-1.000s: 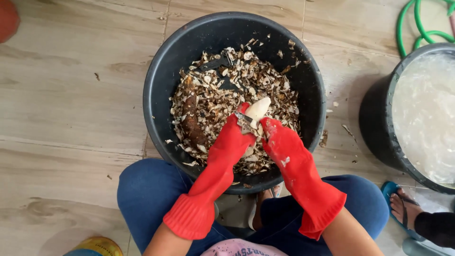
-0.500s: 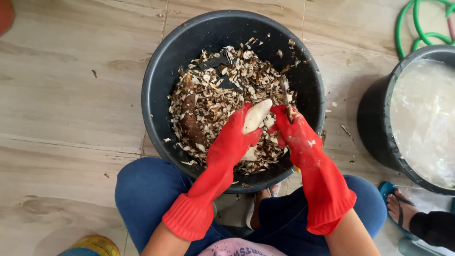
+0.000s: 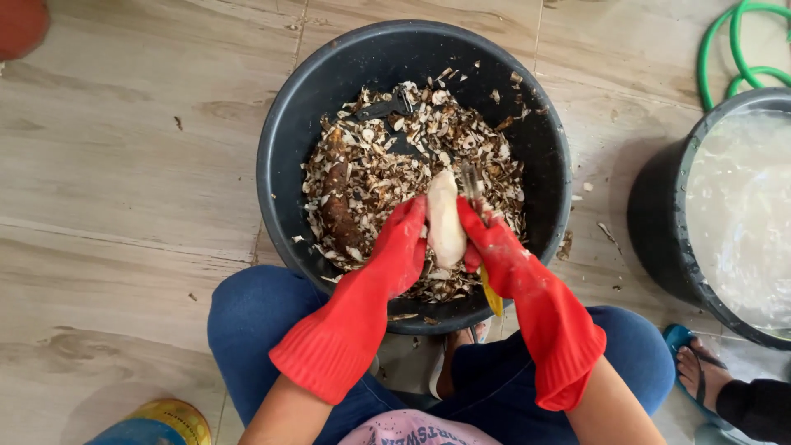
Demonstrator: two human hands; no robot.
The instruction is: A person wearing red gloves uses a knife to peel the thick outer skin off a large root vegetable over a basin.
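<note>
Over the round black plastic tub (image 3: 284, 140) of peelings, my red-gloved left hand (image 3: 401, 247) is clamping the pale peeled root (image 3: 445, 222), upright, while my right hand (image 3: 486, 241) is gripping the yellow-handled peeler (image 3: 476, 194) just beside it

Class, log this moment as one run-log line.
left hand: holds peeled root | right hand: holds peeler | below: black tub of peelings

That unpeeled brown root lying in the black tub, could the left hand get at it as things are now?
Probably yes, though not freely. The unpeeled brown root lies uncovered on the peelings in the black tub, just beside the left hand, with nothing between them. But that hand is gripping the peeled white root, so it would need to let go first.
</note>
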